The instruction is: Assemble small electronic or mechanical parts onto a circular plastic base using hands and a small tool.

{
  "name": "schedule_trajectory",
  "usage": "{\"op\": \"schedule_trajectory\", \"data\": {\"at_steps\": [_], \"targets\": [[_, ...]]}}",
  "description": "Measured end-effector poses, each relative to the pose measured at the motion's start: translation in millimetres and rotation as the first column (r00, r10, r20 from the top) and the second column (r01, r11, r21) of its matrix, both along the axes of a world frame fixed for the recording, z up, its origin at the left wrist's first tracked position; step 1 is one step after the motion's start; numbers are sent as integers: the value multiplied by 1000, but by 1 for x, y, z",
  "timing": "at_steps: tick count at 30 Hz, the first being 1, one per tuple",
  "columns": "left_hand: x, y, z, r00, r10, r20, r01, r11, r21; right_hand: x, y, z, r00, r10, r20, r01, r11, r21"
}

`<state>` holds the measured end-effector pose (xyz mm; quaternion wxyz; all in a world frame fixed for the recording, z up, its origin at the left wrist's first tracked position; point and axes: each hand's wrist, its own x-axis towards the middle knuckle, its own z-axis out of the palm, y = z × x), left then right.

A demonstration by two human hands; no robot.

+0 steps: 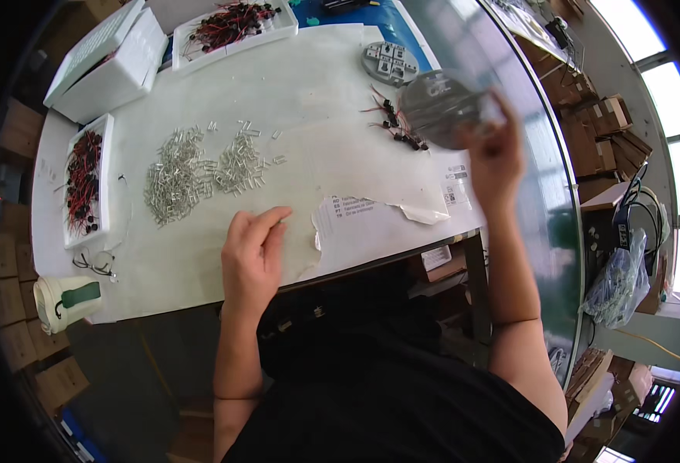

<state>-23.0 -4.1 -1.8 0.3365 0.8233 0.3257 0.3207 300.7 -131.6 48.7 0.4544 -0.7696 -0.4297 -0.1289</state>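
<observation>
My right hand (496,154), smeared by motion, grips the edge of a dark grey round disc (440,108) over the right side of the table. Just beyond the disc lies a grey round fixture (390,63) with several slots in its face. Small black parts with red and black wires (394,123) lie to the left of the disc. My left hand (252,258) is over the table's front part, thumb and fingers closed together at the tips; whatever they pinch is too small to name. Ahead of it two piles of small clear, shiny pieces (176,176) are spread on the sheet.
White trays of red-and-black wired parts stand at the back (236,35) and left (85,185). A white foam box (112,65) sits at the back left, glasses (94,262) and a white cup (66,302) at the front left. Torn printed paper (371,216) covers the near edge.
</observation>
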Motion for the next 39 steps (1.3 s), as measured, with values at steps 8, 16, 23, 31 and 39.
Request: {"op": "schedule_trajectory", "data": {"at_steps": [8, 16, 23, 31, 39], "targets": [[-12, 17, -8, 989, -36, 141, 31, 999, 36, 381, -204, -77, 668, -733, 127, 711, 578, -400], [-19, 21, -12, 993, -110, 47, 107, 993, 56, 98, 2, -8, 972, 125, -199, -200, 886, -419], [-21, 14, -3, 975, -64, 212, 62, 998, 16, 70, 29, -9, 987, 146, 73, -99, 892, -441], [-15, 20, -16, 949, 3, 314, -48, 989, 137, -26, 52, 20, 676, 717, -168, -717, 588, -374], [1, 13, 9, 988, -154, -20, 153, 947, 282, -52, 148, 16, 652, 702, -288, -726, 468, -503]]}}
